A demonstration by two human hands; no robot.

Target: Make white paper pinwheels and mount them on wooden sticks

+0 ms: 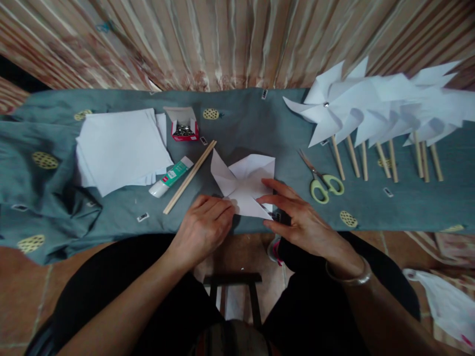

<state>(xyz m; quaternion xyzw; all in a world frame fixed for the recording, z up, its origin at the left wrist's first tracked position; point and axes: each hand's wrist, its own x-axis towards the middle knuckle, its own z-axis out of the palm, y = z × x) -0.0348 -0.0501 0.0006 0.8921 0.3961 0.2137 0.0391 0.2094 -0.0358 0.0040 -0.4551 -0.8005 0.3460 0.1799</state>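
Observation:
A white paper pinwheel (247,185) with folded blades lies in front of me near the table's front edge. My left hand (206,225) is closed at its lower left, fingers pressed together on the paper's edge; the fingertips are partly hidden. On the right side, my right hand (297,215) has its fingers spread, their tips touching the paper blades. To the left lie wooden sticks (189,178) and a green and white glue tube (170,177). Scissors (321,183) with pale green handles rest to the right, blades slightly apart.
A stack of white paper sheets (122,148) lies at the left. Behind the glue stands an open red box (184,129) of metal tacks. Several finished pinwheels (374,106) on sticks overlap at the back right. The green cloth (245,113) covers the table before a curtain (237,44).

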